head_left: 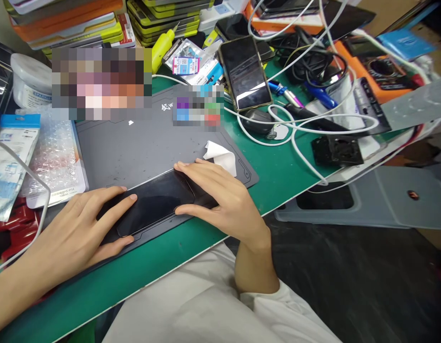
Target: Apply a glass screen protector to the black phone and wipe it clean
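Observation:
A black phone (154,202) lies screen up on the dark grey mat (109,152), near the mat's front edge. My left hand (86,221) rests on its left end, fingers spread, with a fingertip on the screen and the thumb along the near edge. At the right end my right hand (220,195) has its fingertips at the far edge and its thumb at the near edge, so the phone lies between them. A crumpled white cloth (222,157) sits on the mat just beyond my right hand.
Another phone (246,71) lies behind the mat among tangled white cables (313,123). Bubble wrap (54,147) and a white tub (31,81) are at the left. Stacked boxes (163,19) stand at the back. The green table's edge (192,255) runs before my lap.

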`<state>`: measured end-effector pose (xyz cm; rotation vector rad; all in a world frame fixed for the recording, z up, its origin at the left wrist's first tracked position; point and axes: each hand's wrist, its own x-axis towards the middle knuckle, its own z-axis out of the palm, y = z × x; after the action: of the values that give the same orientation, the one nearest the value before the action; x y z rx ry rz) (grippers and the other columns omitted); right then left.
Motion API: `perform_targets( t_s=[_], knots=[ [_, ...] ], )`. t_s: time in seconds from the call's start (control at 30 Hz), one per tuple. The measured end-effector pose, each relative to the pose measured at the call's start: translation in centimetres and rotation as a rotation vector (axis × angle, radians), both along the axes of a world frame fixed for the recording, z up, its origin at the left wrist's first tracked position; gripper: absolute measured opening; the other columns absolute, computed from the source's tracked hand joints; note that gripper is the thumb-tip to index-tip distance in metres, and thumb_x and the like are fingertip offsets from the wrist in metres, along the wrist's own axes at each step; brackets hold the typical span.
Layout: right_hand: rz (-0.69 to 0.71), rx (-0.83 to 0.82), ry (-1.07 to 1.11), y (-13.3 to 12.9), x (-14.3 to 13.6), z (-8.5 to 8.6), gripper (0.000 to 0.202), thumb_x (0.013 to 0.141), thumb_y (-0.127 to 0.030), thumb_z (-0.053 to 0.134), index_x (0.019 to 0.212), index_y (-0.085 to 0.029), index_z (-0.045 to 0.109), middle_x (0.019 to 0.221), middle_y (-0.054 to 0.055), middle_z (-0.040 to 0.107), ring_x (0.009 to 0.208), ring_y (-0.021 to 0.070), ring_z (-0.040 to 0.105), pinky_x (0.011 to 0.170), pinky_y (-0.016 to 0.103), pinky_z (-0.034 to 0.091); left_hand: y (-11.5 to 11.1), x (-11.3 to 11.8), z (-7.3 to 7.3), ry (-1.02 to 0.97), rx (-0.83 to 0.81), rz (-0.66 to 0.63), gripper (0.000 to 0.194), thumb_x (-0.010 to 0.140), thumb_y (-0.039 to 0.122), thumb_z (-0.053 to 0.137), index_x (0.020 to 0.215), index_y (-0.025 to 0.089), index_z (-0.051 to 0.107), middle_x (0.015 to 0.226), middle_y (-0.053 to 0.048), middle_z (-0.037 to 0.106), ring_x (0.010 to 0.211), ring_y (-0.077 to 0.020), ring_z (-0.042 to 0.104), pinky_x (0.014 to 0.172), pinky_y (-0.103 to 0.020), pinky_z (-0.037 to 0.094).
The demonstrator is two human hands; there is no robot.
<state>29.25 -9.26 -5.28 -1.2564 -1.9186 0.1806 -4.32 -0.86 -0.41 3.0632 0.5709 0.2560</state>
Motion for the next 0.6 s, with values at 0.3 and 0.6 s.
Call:
perform_targets(
  t_s=[0.3,0.6],
  knots=[
    [0.001,0.021,-0.015,0.05,-0.06,-0.1,0.078,0.108,-0.043,0.087,0.177,-0.026,0.056,0.152,0.012,0.084,0.14,0.0334,0.083,0.131,0.06,0.064,0.0,0.01,-0.03,0.0,-0.011,0.009,0.073,0.123,0.053,0.053,0.187,0.023,0.034,0.159,-0.022,0.066,0.135,-0.0399,0.071,0.11,-0.054,0.06],
    [0.002,-0.001,-0.03,-0.03,0.16,-0.14,0.076,0.11,-0.046,0.083,0.179,-0.028,0.055,0.154,0.011,0.083,0.142,0.0334,0.082,0.132,0.062,0.063,-0.02,0.15,0.01,-0.011,-0.013,0.025,0.073,0.122,0.053,0.054,0.186,0.025,0.034,0.157,-0.022,0.067,0.134,-0.0391,0.073,0.111,-0.055,0.062]
  ],
)
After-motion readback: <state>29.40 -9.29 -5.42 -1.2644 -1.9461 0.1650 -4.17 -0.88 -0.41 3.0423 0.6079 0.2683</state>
